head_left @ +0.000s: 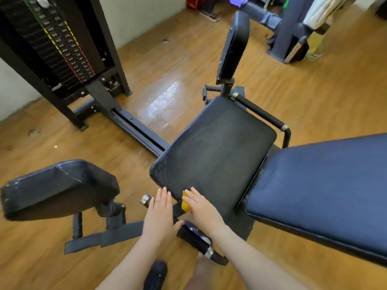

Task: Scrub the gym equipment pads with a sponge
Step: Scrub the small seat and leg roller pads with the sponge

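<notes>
i press the soft, squashy yellow sponge under my right hand, fingers curled over its top, onto the seat pad while my left hand lies flat and empty

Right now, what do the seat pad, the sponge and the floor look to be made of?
Seat pad: black vinyl or leatherette over padding, by its dull sheen and rounded, stitched edge.
Sponge: yellow foam, judging by its matte, porous look; mostly hidden under the right hand.
Floor: wood-look planks, laminate or vinyl; plank seams and a glossy reflection show.
</notes>
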The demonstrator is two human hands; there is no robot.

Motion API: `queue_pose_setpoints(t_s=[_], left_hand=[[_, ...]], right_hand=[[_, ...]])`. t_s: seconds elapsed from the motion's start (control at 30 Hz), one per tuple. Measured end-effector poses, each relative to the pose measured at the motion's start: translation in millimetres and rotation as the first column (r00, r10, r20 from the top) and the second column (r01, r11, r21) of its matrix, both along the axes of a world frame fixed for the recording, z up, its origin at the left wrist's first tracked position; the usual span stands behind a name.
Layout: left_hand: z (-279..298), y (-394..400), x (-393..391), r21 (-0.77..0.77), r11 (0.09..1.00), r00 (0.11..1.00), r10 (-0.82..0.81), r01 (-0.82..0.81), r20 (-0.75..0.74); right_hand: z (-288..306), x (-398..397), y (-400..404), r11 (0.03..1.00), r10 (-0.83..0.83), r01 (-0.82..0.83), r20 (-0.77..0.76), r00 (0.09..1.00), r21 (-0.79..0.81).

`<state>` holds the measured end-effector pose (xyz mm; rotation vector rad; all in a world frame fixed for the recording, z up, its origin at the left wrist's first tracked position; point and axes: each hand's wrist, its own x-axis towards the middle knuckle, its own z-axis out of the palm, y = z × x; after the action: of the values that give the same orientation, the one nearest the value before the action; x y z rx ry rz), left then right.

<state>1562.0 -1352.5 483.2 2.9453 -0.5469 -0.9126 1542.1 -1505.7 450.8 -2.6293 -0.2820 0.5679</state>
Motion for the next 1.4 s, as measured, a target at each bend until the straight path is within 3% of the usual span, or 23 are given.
queue_pose_setpoints(t_s=[0.2,0.37,0.53,0.67,0.8,0.97,1.17,1.3,1.4], left_hand=[[41.2,13.4,-39.9,-0.018,0.968,0.966,-0.247,0.249,0.079],[35.4,-8.9,-74.5,0.011,0.864,0.848,-0.496,0.504,0.188],[85.1,-97.7,-160.8,0.042,0.671,0.664,-0.74,0.74,0.11],[110.0,-176.7,-246.6,0.048,0.45,0.443,-0.889,0.892,0.117],[127.0,-248.4,-336.1,0.024,0.255,0.249,-0.959,0.967,0.135],[144.5,-320.9,-435.1,-0.007,0.068,0.068,-0.98,0.998,0.189],[162.1,-398.3,-519.7,-0.012,-0.09,-0.083,-0.961,0.996,0.264],[170.6,-464.8,-540.8,-0.006,-0.155,-0.146,-0.944,0.988,0.295],[176.6,-526.2,-547.1,0.023,-0.206,-0.202,-0.925,0.978,0.323]], right_hand=[[34.2,-74.1,7.4,0.966,-0.231,0.235,0.049,0.972,-0.107],[57.9,-152.1,-15.1,0.896,-0.428,0.431,0.051,0.902,-0.103],[86.3,-263.4,-55.7,0.695,-0.709,0.712,0.067,0.702,-0.098],[112.0,-370.4,-100.8,0.499,-0.861,0.854,0.028,0.508,-0.147],[144.5,-472.4,-139.0,0.301,-0.945,0.934,0.067,0.319,-0.192],[175.7,-576.9,-181.3,0.059,-0.979,0.978,0.179,0.096,-0.198],[196.7,-658.8,-229.3,-0.095,-0.971,0.972,0.233,-0.043,-0.215],[207.6,-677.3,-286.4,-0.218,-0.951,0.961,0.257,-0.17,-0.17],[218.5,-681.5,-343.6,-0.265,-0.929,0.952,0.305,-0.209,-0.156]])
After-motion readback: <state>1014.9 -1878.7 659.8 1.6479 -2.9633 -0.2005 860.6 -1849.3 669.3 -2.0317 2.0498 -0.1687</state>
